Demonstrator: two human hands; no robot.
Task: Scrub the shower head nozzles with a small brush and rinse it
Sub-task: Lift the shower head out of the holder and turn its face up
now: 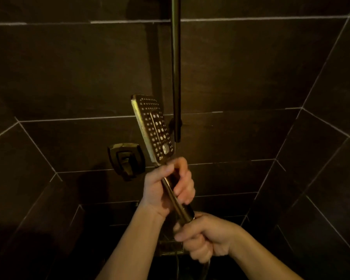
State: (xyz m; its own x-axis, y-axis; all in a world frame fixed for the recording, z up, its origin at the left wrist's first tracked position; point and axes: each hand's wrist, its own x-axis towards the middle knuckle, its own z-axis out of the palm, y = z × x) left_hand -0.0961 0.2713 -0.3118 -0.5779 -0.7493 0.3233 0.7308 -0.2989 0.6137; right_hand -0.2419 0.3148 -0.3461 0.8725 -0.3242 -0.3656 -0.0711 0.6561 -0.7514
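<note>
The wall valve sits on the left, untouched. The left hand wraps its fingers round the shower head handle, turning the nozzles toward the person, likely for scrubbing. The right hand curls its fingers round the handle's bottom end to steady it. No brush shows.

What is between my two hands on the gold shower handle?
Head view: only bare gold shower handle between left hand and right hand.

No readable text, label or number anywhere.
</note>
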